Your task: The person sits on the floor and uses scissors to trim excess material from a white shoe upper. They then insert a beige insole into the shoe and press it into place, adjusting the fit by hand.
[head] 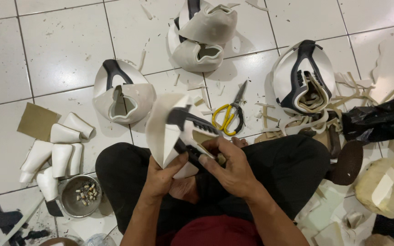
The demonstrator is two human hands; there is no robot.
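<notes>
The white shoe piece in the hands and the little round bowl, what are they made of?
The white shoe piece looks like smooth, matte synthetic leather or foam sheet; it folds stiffly, with black trim. The round bowl seems metal: grey, dull shine.

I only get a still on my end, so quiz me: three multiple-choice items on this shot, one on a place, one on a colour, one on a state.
1. Where do the scissors lie?
A. in the metal bowl
B. on the floor tiles beyond the knees
C. on the black bag

2. What colour are the scissor handles?
A. yellow
B. red
C. blue

3. How is the shoe upper over the lap held?
A. by the left hand alone
B. lying loose on the floor
C. by both hands

Answers:
1 B, they rest on the white tiles in front of the legs.
2 A, the loops are yellow.
3 C, left hand grips below, right hand presses its black trim.
</notes>
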